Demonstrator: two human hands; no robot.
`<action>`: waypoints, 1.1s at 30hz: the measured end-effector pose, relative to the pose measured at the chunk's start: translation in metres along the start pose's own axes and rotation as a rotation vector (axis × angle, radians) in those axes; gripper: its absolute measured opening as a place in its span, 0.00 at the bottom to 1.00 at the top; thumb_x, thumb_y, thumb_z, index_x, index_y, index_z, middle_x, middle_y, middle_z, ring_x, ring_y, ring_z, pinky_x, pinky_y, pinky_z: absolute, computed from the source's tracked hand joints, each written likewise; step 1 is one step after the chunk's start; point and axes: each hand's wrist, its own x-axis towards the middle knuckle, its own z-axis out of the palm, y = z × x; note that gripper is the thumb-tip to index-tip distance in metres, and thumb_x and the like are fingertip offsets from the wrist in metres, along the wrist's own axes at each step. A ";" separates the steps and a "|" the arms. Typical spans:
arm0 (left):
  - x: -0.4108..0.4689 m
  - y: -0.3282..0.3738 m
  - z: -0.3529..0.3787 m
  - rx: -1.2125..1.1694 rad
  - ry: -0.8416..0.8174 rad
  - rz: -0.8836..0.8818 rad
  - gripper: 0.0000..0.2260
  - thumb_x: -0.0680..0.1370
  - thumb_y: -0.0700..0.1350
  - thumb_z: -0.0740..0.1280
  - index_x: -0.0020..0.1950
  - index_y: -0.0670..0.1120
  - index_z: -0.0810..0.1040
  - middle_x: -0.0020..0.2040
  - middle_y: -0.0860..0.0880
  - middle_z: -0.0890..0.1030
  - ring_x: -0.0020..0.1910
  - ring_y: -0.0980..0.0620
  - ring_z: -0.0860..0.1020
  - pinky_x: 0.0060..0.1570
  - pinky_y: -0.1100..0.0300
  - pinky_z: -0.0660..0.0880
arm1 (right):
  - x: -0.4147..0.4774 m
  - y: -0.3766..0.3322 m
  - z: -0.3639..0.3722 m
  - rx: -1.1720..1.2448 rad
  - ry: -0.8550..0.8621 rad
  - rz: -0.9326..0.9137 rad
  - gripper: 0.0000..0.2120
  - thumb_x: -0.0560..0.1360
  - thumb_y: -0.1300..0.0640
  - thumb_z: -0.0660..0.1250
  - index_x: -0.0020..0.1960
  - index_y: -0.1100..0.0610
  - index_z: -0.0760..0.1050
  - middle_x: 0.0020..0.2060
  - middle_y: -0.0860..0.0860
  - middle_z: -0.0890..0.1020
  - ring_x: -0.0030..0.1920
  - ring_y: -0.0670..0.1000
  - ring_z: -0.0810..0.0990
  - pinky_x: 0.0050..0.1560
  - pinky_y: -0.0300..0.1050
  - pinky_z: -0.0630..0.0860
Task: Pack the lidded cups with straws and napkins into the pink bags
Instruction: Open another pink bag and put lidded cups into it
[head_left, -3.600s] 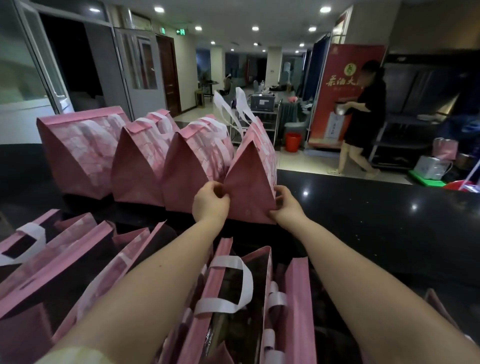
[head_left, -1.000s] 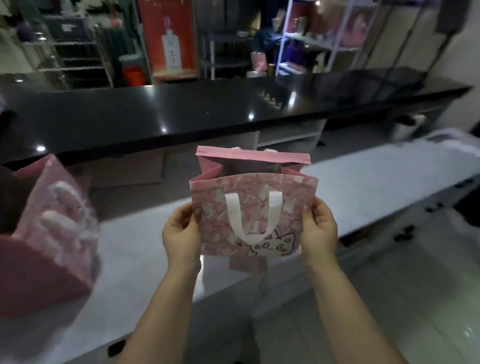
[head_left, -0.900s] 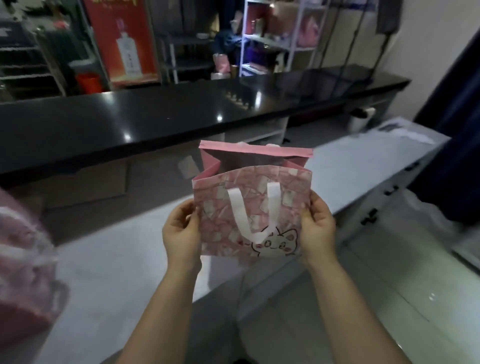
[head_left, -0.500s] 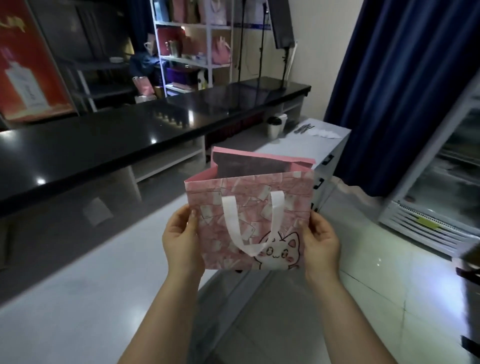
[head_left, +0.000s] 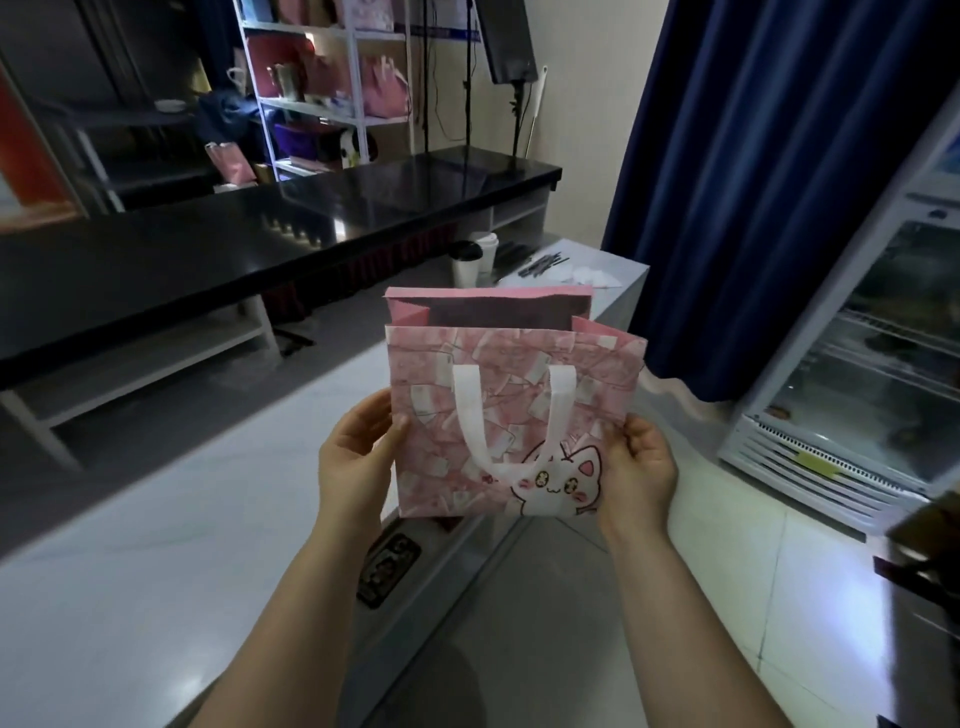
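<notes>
1. The pink bag (head_left: 514, 415) hides the fingers of both hands. Of the left hand (head_left: 358, 457) and right hand (head_left: 636, 467) we see only thumbs and palms at its side edges.
2. We cannot see the bag's floor, as its inside is dark.
3. On the far end of the bench (head_left: 156, 545), the dark sticks (head_left: 543, 260) and white pieces (head_left: 592, 275) beside the cups (head_left: 465, 262) are too small to name.
4. The right edge cuts off the fridge (head_left: 857, 364). We cannot identify the blurred dark object (head_left: 924, 551) below it.

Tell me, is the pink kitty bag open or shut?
Open. The pink paper bag with the cat drawing has its mouth spread, showing its dark inner wall.
</notes>
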 end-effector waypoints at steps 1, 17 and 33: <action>0.009 -0.010 0.004 0.038 -0.005 -0.032 0.13 0.71 0.42 0.74 0.54 0.51 0.83 0.54 0.49 0.84 0.54 0.51 0.82 0.49 0.59 0.81 | 0.015 0.002 -0.002 -0.003 -0.020 0.009 0.08 0.76 0.65 0.68 0.43 0.53 0.79 0.36 0.47 0.85 0.36 0.45 0.83 0.34 0.39 0.79; 0.243 -0.117 0.057 0.128 0.231 -0.079 0.13 0.79 0.34 0.65 0.50 0.51 0.82 0.49 0.49 0.85 0.51 0.46 0.83 0.52 0.45 0.80 | 0.246 0.087 0.138 -0.046 -0.272 0.076 0.06 0.77 0.66 0.66 0.49 0.56 0.79 0.46 0.55 0.84 0.47 0.56 0.83 0.48 0.52 0.81; 0.371 -0.170 0.078 0.112 0.506 0.009 0.11 0.71 0.50 0.73 0.53 0.55 0.80 0.52 0.48 0.84 0.52 0.48 0.82 0.47 0.53 0.80 | 0.414 0.182 0.259 -0.043 -0.482 0.266 0.05 0.77 0.50 0.66 0.46 0.51 0.78 0.42 0.48 0.85 0.40 0.48 0.84 0.37 0.42 0.80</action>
